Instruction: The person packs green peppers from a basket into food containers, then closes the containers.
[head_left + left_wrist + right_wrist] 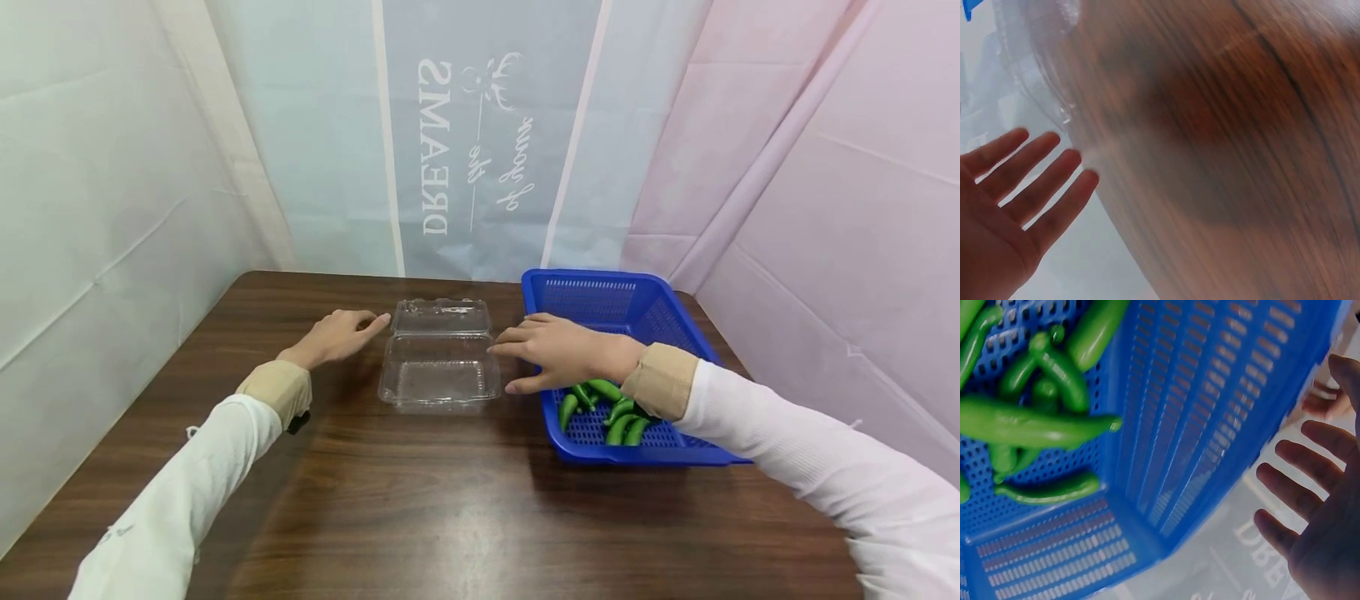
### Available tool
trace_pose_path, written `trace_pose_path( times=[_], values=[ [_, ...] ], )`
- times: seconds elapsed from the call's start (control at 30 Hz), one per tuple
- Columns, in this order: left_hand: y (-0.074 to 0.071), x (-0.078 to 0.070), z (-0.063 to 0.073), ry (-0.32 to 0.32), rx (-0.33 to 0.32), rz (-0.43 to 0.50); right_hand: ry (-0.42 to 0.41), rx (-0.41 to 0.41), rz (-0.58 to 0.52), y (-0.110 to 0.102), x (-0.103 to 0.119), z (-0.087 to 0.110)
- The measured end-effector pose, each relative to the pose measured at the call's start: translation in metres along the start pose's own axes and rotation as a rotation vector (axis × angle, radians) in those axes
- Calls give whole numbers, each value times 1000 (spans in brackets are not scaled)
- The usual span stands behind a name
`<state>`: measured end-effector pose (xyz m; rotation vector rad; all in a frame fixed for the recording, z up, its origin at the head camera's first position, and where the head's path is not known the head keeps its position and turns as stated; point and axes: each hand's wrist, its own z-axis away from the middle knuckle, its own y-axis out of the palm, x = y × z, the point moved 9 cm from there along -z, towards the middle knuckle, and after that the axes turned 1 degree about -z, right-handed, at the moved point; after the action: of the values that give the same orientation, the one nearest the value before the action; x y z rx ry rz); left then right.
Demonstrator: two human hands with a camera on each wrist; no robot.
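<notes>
A clear plastic clamshell box [441, 367] lies on the table with its lid folded back, away from me. My left hand [341, 335] hovers at its left side, thumb reaching toward the lid; in the left wrist view the four fingers [1054, 187] are spread and hold nothing. On the other side, my right hand [555, 352] is over the left rim of a blue plastic basket [558, 454], its fingertips right at the box's right edge. The right wrist view shows those fingers [1297, 487] spread, with nothing in them. Several green peppers [1035, 422] lie inside the basket.
The dark wooden table [420, 517] reaches to a pale blue printed cloth [480, 142] at the back. White cloth walls hang on the left and right. The basket stands at the table's right side, close to the box.
</notes>
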<state>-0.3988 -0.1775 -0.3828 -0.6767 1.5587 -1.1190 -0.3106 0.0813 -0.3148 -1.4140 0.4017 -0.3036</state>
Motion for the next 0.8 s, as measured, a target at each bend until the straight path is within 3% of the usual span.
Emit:
trace_pose_path(
  times=[0.3, 0.5, 0.8],
  values=[
    [12, -9, -1, 10, 94, 0, -31, 96, -21, 16, 21, -13],
    [21, -10, -2, 35, 144, 59, -31, 167, -39, 27, 29, -18],
    [32, -11, -5, 47, 164, 180, -82, 147, 18, 34, 36, -24]
  ],
)
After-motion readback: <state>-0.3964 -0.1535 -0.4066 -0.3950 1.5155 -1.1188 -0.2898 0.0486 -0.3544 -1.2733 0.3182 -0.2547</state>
